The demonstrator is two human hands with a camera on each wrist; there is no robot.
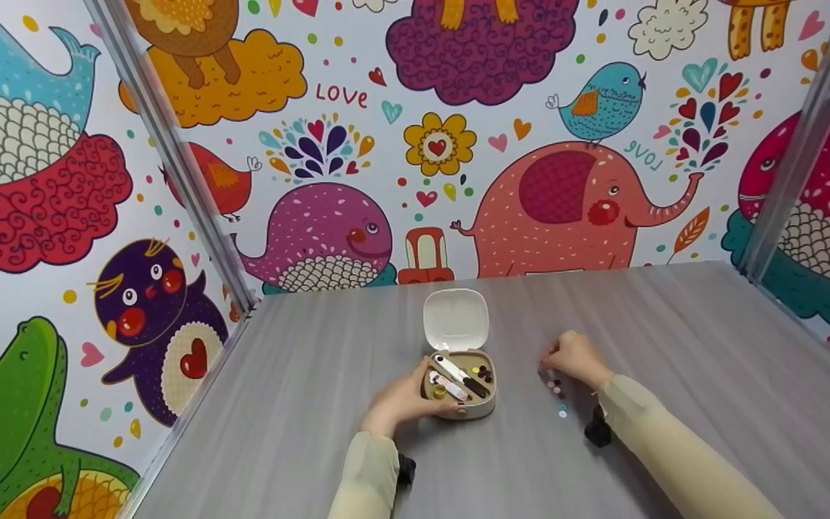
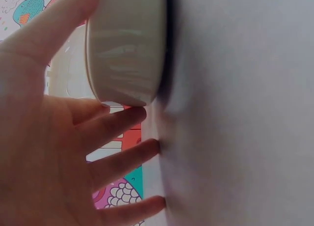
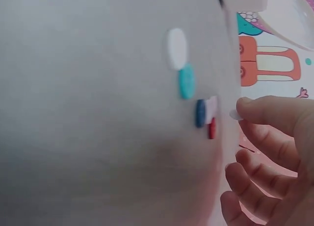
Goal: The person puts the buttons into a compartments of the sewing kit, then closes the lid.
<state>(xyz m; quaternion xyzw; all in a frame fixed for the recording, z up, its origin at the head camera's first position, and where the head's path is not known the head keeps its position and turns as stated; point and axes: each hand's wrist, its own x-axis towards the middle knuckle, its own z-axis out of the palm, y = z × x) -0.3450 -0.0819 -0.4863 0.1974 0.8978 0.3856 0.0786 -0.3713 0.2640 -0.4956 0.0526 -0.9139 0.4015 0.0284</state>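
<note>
Grey table [image 1: 674, 346], buttons [image 1: 558, 393] (mid-table)

Grey wood-grain table [image 1: 674, 346]: open beige sewing kit [image 1: 460, 386] mid-table, small coloured buttons [image 1: 558, 395] scattered just right.

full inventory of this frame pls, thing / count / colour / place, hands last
table: 1, grey wood-grain, fills the lower frame
case: 1, beige, table centre, white lid standing open behind it
case contents: several small items, white, black, pink, yellow, dark red; exact count unclear
buttons: at least 5, white, teal, dark blue, red, loose on the table right of the case
wall panels: cartoon animals, multicolour, behind and at both sides
left hand: 1, cream sleeve, holds the case's left side
right hand: 1, cream sleeve, fingers curled above the buttons, a small pale piece at one fingertip
</note>
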